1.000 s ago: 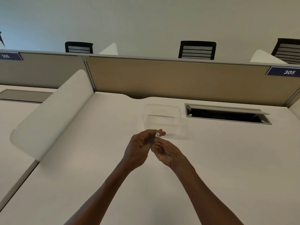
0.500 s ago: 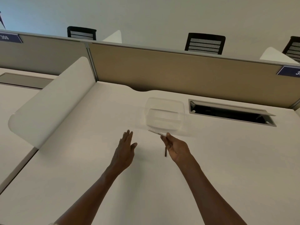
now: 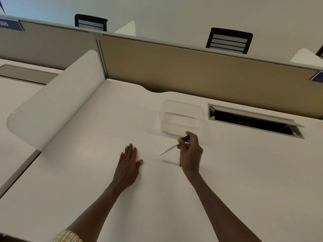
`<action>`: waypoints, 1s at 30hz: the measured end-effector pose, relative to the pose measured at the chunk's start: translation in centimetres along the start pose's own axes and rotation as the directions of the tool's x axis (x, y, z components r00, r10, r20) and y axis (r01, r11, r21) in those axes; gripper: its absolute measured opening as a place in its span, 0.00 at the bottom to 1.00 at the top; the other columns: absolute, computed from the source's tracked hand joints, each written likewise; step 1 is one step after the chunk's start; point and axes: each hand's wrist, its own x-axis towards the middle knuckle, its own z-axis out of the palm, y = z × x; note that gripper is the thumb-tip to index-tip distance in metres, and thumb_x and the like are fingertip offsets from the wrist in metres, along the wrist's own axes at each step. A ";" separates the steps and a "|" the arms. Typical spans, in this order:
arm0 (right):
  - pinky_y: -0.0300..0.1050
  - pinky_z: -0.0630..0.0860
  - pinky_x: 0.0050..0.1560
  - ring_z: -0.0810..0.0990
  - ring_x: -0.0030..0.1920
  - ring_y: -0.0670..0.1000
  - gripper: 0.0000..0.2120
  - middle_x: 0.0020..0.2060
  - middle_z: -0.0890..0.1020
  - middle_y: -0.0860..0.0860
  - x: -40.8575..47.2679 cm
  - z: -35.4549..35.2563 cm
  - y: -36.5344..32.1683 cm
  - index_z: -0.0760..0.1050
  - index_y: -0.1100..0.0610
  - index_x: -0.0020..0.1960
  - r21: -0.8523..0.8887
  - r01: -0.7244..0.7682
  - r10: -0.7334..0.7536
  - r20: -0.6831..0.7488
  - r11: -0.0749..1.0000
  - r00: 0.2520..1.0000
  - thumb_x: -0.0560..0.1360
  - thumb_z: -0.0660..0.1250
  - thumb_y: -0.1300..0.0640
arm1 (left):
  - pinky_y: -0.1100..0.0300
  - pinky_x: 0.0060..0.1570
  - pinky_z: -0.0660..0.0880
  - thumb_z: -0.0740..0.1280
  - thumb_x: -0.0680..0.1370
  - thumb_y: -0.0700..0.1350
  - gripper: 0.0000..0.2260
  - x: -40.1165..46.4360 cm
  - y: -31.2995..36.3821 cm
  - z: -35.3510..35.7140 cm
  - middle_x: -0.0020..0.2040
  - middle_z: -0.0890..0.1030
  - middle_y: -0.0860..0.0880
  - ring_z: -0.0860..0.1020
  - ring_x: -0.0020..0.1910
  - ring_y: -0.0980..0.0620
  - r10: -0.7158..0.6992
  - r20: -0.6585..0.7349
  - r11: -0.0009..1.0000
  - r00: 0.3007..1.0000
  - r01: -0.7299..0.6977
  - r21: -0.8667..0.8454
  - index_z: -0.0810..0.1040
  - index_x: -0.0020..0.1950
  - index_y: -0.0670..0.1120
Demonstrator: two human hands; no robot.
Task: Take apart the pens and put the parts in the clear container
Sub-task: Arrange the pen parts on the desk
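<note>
While the left hand (image 3: pixel 128 167) is laid flat on the white desk (image 3: pixel 87 172) in the lower middle of the frame, its fingers straight and pressed close together with the thumb spread to the side, a pen (image 3: pixel 172 146) is pinched by the curled fingers of the right hand (image 3: pixel 190 152) just right of centre. The pen is held above the desk surface and slanted, its pale barrel pointing down and to the left out of the fingers, its dark end showing above them beside the forefinger. A small dark part (image 3: pixel 180 165) is seen on the desk at the lower left edge of the right hand, mostly hidden by it; what it is cannot be told. The clear container (image 3: pixel 181 117) is set on the desk just above the right hand, apart from it, and nothing can be made out inside. A cable slot (image 3: pixel 253 121) with a raised flap is seen right of the container, and a tan partition (image 3: pixel 192 67) is seen across the upper frame.
</note>
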 end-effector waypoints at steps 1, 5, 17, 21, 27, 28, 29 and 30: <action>0.39 0.78 0.43 0.84 0.39 0.48 0.13 0.41 0.83 0.48 -0.5 0.3 -0.1 0.74 0.56 0.60 -0.064 0.102 -0.097 0.073 0.993 0.993 0.77 0.67 0.61 | 0.55 0.75 0.42 0.55 0.83 0.53 0.29 0.0 -0.1 0.0 0.80 0.47 0.43 0.43 0.78 0.49 0.002 0.002 1.000 1.000 -0.002 0.003 0.52 0.78 0.39; 0.33 0.74 0.49 0.81 0.48 0.47 0.15 0.48 0.83 0.53 -2.5 1.2 -0.4 0.74 0.59 0.64 -0.240 0.507 -0.419 0.336 0.828 0.843 0.77 0.67 0.63 | 0.54 0.75 0.43 0.44 0.79 0.62 0.35 0.0 -0.3 0.2 0.80 0.48 0.43 0.44 0.78 0.48 0.005 0.006 1.000 1.000 -0.005 0.011 0.52 0.78 0.40; 0.43 0.79 0.46 0.82 0.49 0.47 0.17 0.47 0.83 0.53 -3.1 1.2 -1.5 0.69 0.56 0.67 -0.273 0.592 -0.413 0.501 0.758 0.760 0.79 0.64 0.63 | 0.56 0.74 0.41 0.40 0.77 0.63 0.37 -0.1 -0.4 0.2 0.80 0.47 0.44 0.43 0.79 0.50 -0.001 0.013 1.000 1.000 0.000 0.007 0.52 0.78 0.41; 0.34 0.73 0.45 0.82 0.48 0.46 0.17 0.45 0.83 0.52 -3.4 1.4 -1.9 0.70 0.56 0.66 -0.269 0.605 -0.416 0.520 0.749 0.746 0.78 0.65 0.65 | 0.57 0.74 0.40 0.40 0.77 0.63 0.37 -0.1 -0.5 0.2 0.80 0.47 0.44 0.43 0.78 0.50 0.002 0.021 1.000 1.000 -0.002 -0.001 0.51 0.79 0.41; 0.36 0.76 0.45 0.82 0.47 0.45 0.17 0.44 0.84 0.52 -4.1 1.4 -1.8 0.71 0.55 0.62 -0.258 0.633 -0.445 0.523 0.730 0.727 0.76 0.67 0.67 | 0.57 0.74 0.40 0.40 0.77 0.63 0.37 0.0 -0.5 0.2 0.80 0.46 0.45 0.42 0.78 0.51 0.003 0.020 1.000 1.000 -0.003 0.003 0.50 0.79 0.41; 0.35 0.75 0.45 0.82 0.46 0.45 0.18 0.44 0.84 0.51 -4.1 1.4 -1.8 0.71 0.55 0.62 -0.262 0.637 -0.447 0.524 0.725 0.725 0.75 0.68 0.67 | 0.57 0.74 0.40 0.39 0.76 0.63 0.37 0.0 -0.5 0.2 0.80 0.46 0.45 0.42 0.78 0.51 0.003 0.018 1.000 1.000 -0.003 0.004 0.50 0.79 0.41; 0.33 0.73 0.44 0.82 0.45 0.45 0.18 0.43 0.84 0.51 -4.2 1.4 -1.8 0.70 0.55 0.61 -0.266 0.642 -0.448 0.528 0.720 0.721 0.75 0.68 0.68 | 0.57 0.74 0.40 0.39 0.76 0.63 0.37 0.0 -0.5 0.3 0.80 0.46 0.45 0.42 0.78 0.51 0.001 0.016 1.000 1.000 -0.002 0.003 0.51 0.79 0.41; 0.31 0.72 0.44 0.82 0.45 0.45 0.19 0.43 0.84 0.50 -4.3 1.3 -1.7 0.70 0.55 0.60 -0.266 0.647 -0.452 0.531 0.714 0.717 0.74 0.69 0.69 | 0.57 0.74 0.40 0.40 0.76 0.63 0.37 0.0 -0.5 0.3 0.80 0.46 0.45 0.42 0.78 0.51 0.000 0.015 1.000 1.000 0.000 0.002 0.51 0.79 0.41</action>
